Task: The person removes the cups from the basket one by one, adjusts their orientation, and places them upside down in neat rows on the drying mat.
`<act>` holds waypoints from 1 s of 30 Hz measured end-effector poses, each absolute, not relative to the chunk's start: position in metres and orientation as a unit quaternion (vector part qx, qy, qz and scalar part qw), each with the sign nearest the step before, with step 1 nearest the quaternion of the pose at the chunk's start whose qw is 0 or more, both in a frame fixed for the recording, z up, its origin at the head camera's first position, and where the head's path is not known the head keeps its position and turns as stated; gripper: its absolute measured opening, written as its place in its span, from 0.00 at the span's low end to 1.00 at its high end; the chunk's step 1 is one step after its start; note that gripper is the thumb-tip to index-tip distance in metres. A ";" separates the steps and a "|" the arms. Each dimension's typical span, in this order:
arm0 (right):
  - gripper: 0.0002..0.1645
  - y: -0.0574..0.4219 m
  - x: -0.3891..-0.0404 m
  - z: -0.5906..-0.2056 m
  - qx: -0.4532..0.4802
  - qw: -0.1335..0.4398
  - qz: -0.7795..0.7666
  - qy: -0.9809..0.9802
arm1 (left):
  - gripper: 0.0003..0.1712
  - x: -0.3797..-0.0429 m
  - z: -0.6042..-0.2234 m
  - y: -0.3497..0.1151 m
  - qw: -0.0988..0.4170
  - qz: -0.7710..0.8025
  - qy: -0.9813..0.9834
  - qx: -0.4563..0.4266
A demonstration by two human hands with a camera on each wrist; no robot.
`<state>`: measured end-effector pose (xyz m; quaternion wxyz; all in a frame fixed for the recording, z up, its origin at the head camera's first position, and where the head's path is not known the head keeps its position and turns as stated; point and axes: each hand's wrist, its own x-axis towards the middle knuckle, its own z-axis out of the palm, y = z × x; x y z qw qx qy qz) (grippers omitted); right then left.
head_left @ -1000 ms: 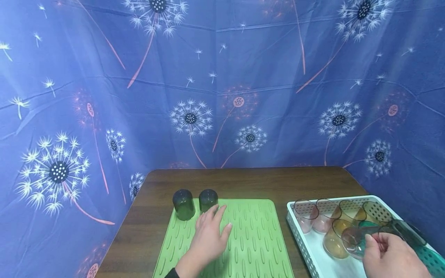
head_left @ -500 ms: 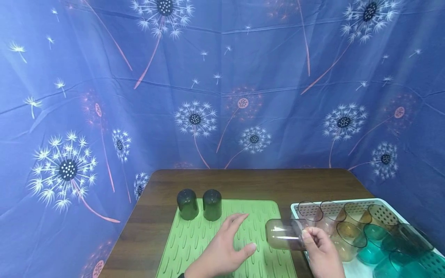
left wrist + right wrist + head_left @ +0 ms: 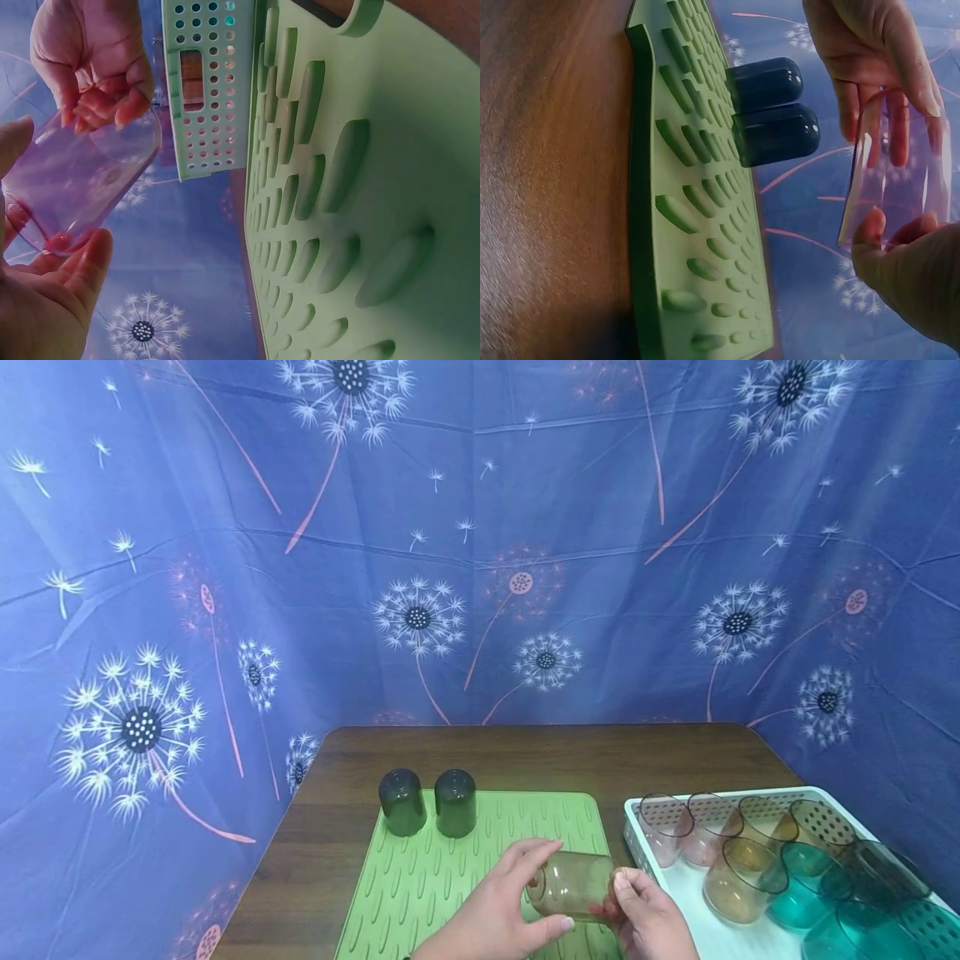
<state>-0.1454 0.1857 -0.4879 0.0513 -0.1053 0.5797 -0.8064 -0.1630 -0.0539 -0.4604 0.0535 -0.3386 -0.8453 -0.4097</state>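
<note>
A see-through, pink-tinted drinking glass (image 3: 577, 881) lies on its side in the air above the green ribbed mat (image 3: 405, 893). My left hand (image 3: 491, 902) grips its left end, thumb below and fingers above. At the other end my right hand (image 3: 652, 914) pinches the glass near its edge. Both wrist views show the glass (image 3: 82, 176) between the two hands, its wall (image 3: 900, 180) tinted pink. Two dark grey glasses, a left one (image 3: 402, 802) and a right one (image 3: 455, 803), stand upside down at the mat's back left.
Right of the mat stands a white perforated basket (image 3: 647, 852). It holds several upright glasses: pink, an amber one (image 3: 738, 889), a teal one (image 3: 806, 889) and dark grey. Beneath lies a brown wooden table (image 3: 555, 752), with a blue dandelion-print cloth (image 3: 622, 635) hanging behind.
My right hand has lifted the glass out of the basket and carried it left over the mat. My left hand has moved right from beside the dark glasses and taken its left end.
</note>
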 end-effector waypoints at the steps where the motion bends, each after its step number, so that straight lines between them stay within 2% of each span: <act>1: 0.16 0.186 -0.146 -0.489 -0.112 0.059 -0.812 0.570 | 0.45 -0.163 -0.461 -0.053 0.056 -0.410 -0.844 -0.341; 3: 0.15 0.185 -0.147 -0.487 -0.099 0.050 -0.809 0.578 | 0.44 -0.163 -0.460 -0.053 0.062 -0.412 -0.841 -0.346; 6: 0.12 0.181 -0.147 -0.479 -0.008 0.005 -0.747 0.665 | 0.43 -0.164 -0.460 -0.052 0.078 -0.413 -0.838 -0.348; 10: 0.17 0.179 -0.144 -0.464 0.098 -0.030 -0.617 0.780 | 0.39 -0.168 -0.458 -0.054 0.097 -0.422 -0.841 -0.324; 13: 0.15 0.184 -0.140 -0.457 0.099 -0.070 -0.553 0.824 | 0.38 -0.176 -0.453 -0.057 0.089 -0.417 -0.861 -0.276; 18: 0.10 0.204 -0.140 -0.451 0.076 -0.168 -0.453 0.872 | 0.40 -0.203 -0.443 -0.059 0.081 -0.350 -0.908 -0.216; 26: 0.10 0.229 -0.142 -0.444 0.087 -0.222 -0.341 0.909 | 0.41 -0.243 -0.442 -0.054 0.081 -0.254 -0.945 -0.187; 30: 0.16 0.238 -0.148 -0.440 0.105 -0.240 -0.260 0.929 | 0.41 -0.258 -0.448 -0.048 0.069 -0.218 -0.957 -0.176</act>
